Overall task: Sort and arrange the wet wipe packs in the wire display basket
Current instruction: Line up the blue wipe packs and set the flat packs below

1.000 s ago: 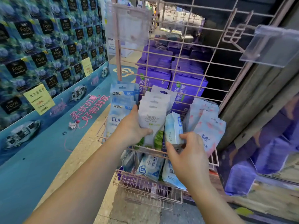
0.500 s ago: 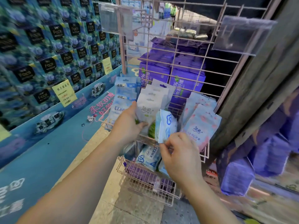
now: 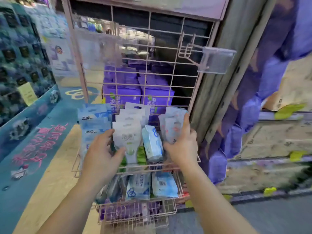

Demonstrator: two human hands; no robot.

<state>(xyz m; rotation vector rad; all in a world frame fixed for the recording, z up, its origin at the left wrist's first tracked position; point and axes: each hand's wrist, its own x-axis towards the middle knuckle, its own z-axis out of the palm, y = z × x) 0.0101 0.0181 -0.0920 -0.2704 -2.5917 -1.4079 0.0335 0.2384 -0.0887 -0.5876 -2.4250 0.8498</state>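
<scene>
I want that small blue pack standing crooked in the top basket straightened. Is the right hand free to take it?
Probably not yet: the right hand is gripping the pink-printed packs. The small blue pack stands uncovered just left of that hand, so once it lets go nothing blocks it.

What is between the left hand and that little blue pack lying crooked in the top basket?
The white packs stand between the left hand and the tilted blue pack; the hand holds the front white one.

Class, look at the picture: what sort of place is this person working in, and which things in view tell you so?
Most likely a shop aisle. A pink wire display rack holds rows of wet wipe packs, a clear price-tag holder hangs from it, and stacked purple packs sit behind.
</scene>
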